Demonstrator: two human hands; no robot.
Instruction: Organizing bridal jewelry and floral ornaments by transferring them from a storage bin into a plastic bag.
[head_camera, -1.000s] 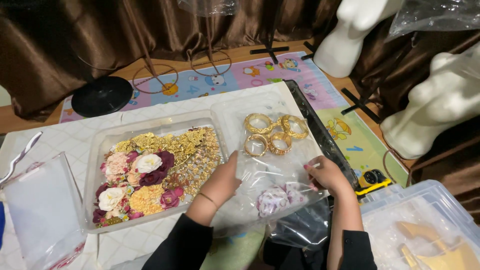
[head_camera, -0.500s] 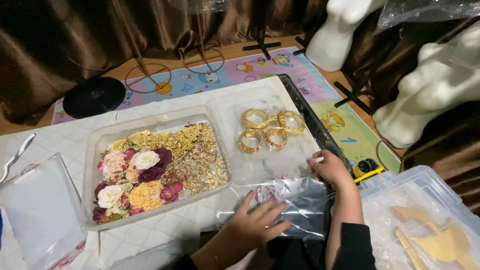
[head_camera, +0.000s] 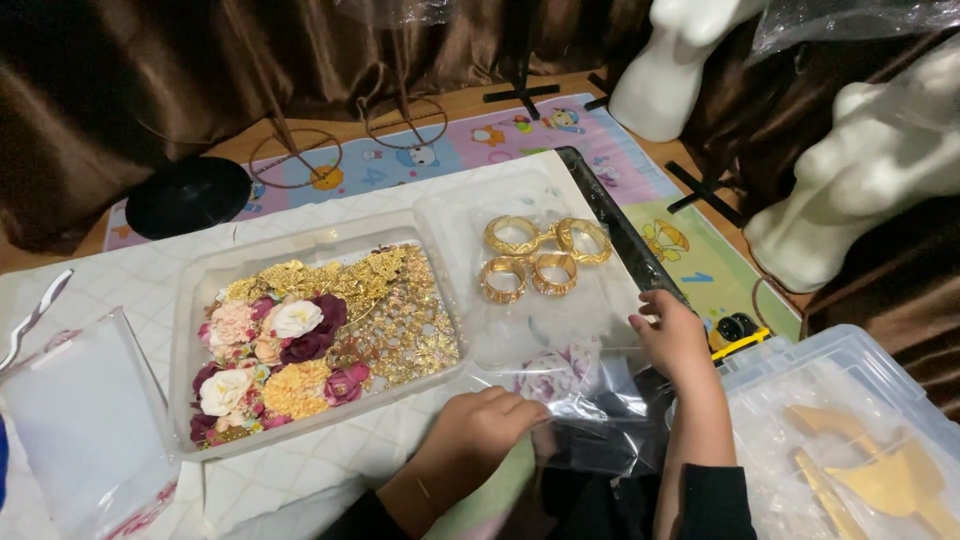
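Note:
My left hand (head_camera: 485, 425) is closed on the lower left edge of a clear plastic bag (head_camera: 590, 400) with pink and white fabric flowers inside. My right hand (head_camera: 672, 335) pinches the bag's upper right edge. The bag lies at the near edge of the white tiled mat, just below a clear lid (head_camera: 560, 320) that carries several gold bangles (head_camera: 545, 255). To the left stands a clear tray (head_camera: 190, 300) filled with fabric flowers and gold ornaments.
A clear bin (head_camera: 850, 350) with gold pieces sits at lower right. White mannequin forms (head_camera: 860, 170) stand at right. A black round base (head_camera: 187, 195) and wire stands are at the back. A clear bag (head_camera: 80, 420) lies at far left.
My left hand pulled back from the tray's edge down onto the flower bag and gripped its left side. My right hand stayed on the bag's right edge.

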